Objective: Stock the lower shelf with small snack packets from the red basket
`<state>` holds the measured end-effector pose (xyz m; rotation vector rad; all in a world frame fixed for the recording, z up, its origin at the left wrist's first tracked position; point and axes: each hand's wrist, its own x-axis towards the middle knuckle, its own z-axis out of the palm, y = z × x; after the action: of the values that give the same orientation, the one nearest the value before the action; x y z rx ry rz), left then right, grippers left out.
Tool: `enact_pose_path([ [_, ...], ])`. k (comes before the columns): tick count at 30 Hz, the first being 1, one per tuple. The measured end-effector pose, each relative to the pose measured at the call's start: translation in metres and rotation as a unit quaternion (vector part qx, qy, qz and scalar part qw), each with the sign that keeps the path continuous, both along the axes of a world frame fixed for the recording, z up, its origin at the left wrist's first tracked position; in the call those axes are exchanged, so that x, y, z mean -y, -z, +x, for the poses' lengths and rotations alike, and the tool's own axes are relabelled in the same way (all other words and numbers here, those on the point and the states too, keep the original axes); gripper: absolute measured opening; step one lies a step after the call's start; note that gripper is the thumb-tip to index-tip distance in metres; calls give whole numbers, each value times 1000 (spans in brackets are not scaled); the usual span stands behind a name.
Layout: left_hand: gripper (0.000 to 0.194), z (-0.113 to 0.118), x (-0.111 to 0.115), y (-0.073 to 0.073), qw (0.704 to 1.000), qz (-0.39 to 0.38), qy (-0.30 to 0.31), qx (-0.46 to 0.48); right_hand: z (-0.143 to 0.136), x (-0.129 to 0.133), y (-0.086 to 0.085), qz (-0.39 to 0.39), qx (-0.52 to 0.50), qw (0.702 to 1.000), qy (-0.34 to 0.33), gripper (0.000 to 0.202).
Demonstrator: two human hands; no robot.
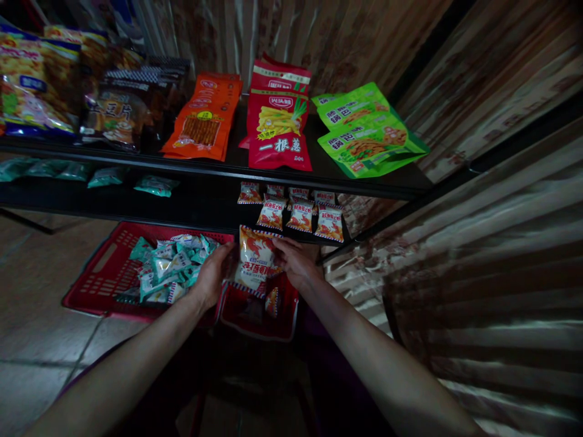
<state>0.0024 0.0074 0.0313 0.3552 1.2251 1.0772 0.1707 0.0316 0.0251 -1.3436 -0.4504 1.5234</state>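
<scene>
Head view, and closest to me is the smaller-looking red basket on the right point(285, 328), holding a little striped-edged packet point(272, 302) and a dim one beside it, too dark to make out. Above that basket is an orange-and-white packet point(255, 258), its print upside down; the right hand point(292, 262) grips it by the upper right edge. The left hand point(214, 273) is at the packet's other side, fingers partly curled; I can't tell whether it touches. Just left sits the wider red basket point(98, 285), a heap of teal-and-white packets point(170, 264) gathered toward its right side. Past both baskets, the lower shelf point(204, 203) bears a cluster of small orange-and-white packets point(300, 215) at its right and a row of teal packets point(109, 176) at its left. Bigger bags, among them red point(279, 127), orange point(204, 118) and green point(371, 133), fill the upper shelf point(392, 187).
</scene>
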Motion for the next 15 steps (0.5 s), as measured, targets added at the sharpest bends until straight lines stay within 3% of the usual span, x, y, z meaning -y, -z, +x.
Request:
enact_pose_path([
  [3,21,-12,-7,1,990,-43,-124,-48,6,-6,8,-5,-62,996,66,12],
  [5,19,-17,-9,3,986,-56,-155,-35,7,-7,15,-12,-102,988,111,13],
  [8,9,-14,-3,7,995,-63,-82,-14,1,-5,26,-20,-140,981,136,15],
  [11,21,1,9,11,998,-48,43,27,-12,5,36,-10,-158,981,115,15],
  [13,33,12,15,13,997,-2,53,57,-21,13,42,5,-152,984,98,14],
  [15,38,20,17,15,997,39,19,67,-30,21,46,12,-138,987,83,12],
])
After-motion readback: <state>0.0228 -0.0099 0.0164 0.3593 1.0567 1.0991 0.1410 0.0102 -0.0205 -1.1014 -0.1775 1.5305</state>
